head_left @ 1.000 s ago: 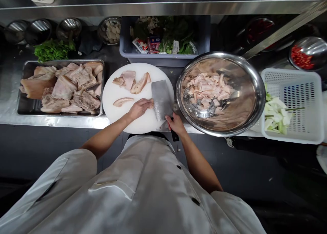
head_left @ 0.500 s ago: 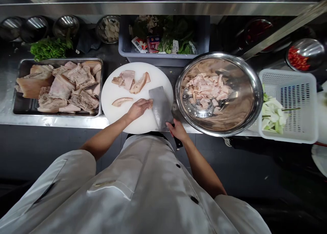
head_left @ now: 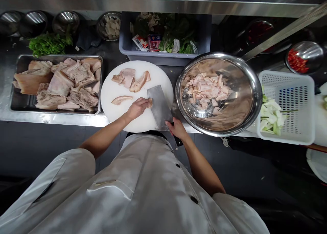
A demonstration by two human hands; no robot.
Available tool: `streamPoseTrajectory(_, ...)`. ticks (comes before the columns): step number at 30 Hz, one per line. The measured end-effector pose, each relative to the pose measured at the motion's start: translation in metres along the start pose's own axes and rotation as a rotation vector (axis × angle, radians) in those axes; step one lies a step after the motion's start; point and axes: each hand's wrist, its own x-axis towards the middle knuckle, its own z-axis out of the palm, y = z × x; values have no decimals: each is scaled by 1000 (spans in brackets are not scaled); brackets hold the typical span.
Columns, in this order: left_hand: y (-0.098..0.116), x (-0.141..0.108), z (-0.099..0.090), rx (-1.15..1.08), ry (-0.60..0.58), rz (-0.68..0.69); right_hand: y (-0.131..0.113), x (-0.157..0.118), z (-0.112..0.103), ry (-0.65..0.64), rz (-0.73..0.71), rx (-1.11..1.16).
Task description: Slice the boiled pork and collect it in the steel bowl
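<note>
On the round white cutting board point(head_left: 138, 120), my left hand point(head_left: 138, 108) is closed over a small piece of meat point(head_left: 150, 103), its fingers bunched on top. My right hand point(head_left: 178, 128) grips the dark handle of a cleaver point(head_left: 159, 106), whose broad blade lies over the board's right side, right beside the held meat. Farther back on the board are a slab of pork point(head_left: 125, 77) and a pork strip point(head_left: 141, 82). Left of my left hand rests a thin curved slice point(head_left: 122, 99).
To the left, a metal tray point(head_left: 56, 112) holds several big pork chunks. A large steel bowl point(head_left: 242, 91) with cut meat stands close on the right, beside a white basket point(head_left: 301, 108) of pale green vegetables. Behind the board is a grey bin point(head_left: 163, 58); a metal shelf point(head_left: 163, 5) runs above.
The cleaver blade has turned slightly, its far end shifting a little left. Both hands stay nearly in place; the view has shifted slightly.
</note>
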Motion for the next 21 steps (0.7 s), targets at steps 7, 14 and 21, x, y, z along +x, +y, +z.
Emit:
streamPoseTrajectory(7, 1, -1, 1, 2, -8, -25, 8, -18, -5, -58, 31, 36)
streamPoseTrajectory(14, -3, -5, 0, 37, 18, -56, -18, 37, 2, -32, 3, -110)
streamPoseTrajectory(21, 6, -2, -9, 43, -46, -37, -12, 30, 11, 67, -46, -276)
